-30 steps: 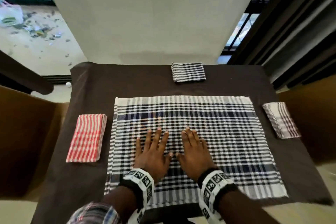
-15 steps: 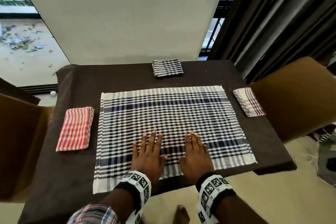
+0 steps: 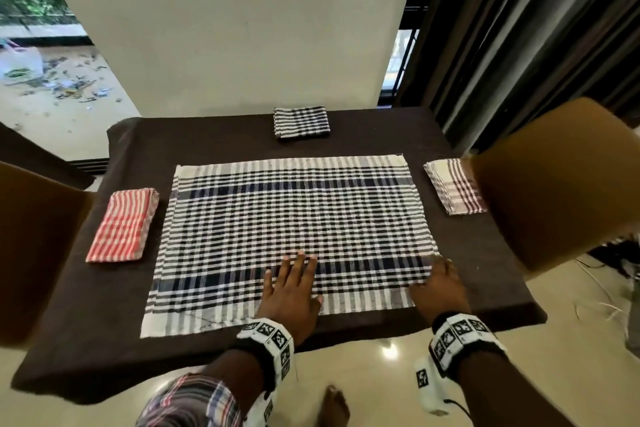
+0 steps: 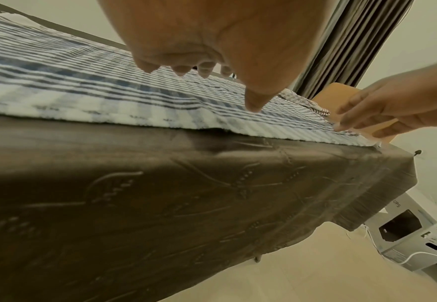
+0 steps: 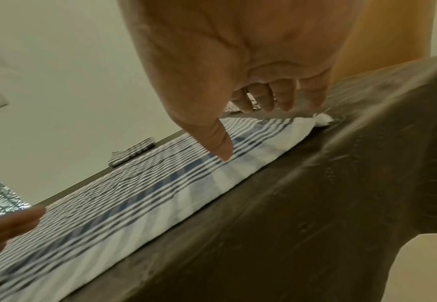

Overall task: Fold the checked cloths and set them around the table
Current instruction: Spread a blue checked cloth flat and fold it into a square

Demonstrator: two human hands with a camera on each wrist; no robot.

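A large black, blue and white checked cloth [image 3: 294,218] lies spread flat in the middle of the table [image 3: 104,340]. My left hand [image 3: 291,288] rests flat on it near the front middle, fingers straight. My right hand [image 3: 438,284] is at the cloth's near right corner; its fingers hang loosely and the thumb [image 5: 220,143] touches the fabric. Nothing shows it pinching the corner [image 5: 323,118]. Three folded cloths lie around the table: red [image 3: 123,225] on the left, black and white [image 3: 300,122] at the far side, maroon and white [image 3: 453,185] on the right.
A dark brown cover drapes over the table's front edge [image 4: 186,194]. Tan chairs stand at the left [image 3: 31,246] and right [image 3: 561,184]. A wall rises behind the far edge. A grey UPS box [image 4: 416,235] sits on the floor at the right.
My right hand has slid right along the cloth, from beside the left hand to the near right corner. The left hand stays flat near the front middle. The head view has pulled back.
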